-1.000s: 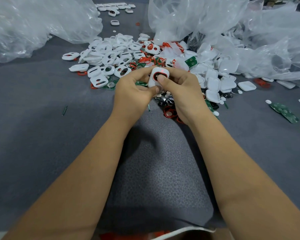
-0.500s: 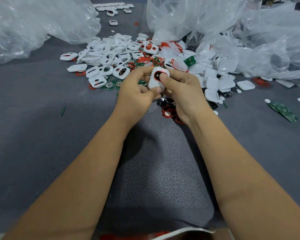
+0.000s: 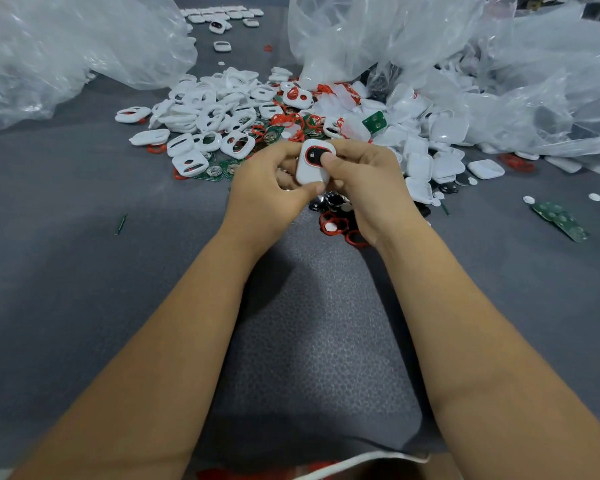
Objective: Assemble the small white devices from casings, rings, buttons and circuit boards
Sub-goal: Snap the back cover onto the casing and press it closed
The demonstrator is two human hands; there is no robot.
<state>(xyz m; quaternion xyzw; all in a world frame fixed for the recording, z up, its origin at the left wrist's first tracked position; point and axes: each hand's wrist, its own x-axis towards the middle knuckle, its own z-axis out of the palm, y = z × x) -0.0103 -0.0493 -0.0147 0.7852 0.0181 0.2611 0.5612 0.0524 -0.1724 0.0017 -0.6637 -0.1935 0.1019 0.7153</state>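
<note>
Both hands hold one small white device [image 3: 310, 168] above the grey table [image 3: 84, 271]. It has a red ring around a black button near its top. My left hand [image 3: 267, 192] grips its left side and lower end, thumb under the bottom. My right hand [image 3: 368, 181] grips the right side, its thumb pressing on the black button. Behind lies a heap of white front casings [image 3: 205, 119] with openings, red rings [image 3: 291, 121], green circuit boards [image 3: 219, 169] and closed white back shells [image 3: 426, 168]. Black buttons [image 3: 329, 202] and more red rings [image 3: 333, 225] lie just under my hands.
Large clear plastic bags stand at the back left [image 3: 66, 46] and back right [image 3: 465, 57]. A row of finished devices [image 3: 222, 15] lies at the far back. A green board strip [image 3: 561, 220] lies at the right, a small green sliver [image 3: 120, 224] at the left.
The device has tilted slightly in my hands and my right thumb has slid down onto its black button. Both hands stay in the same spot.
</note>
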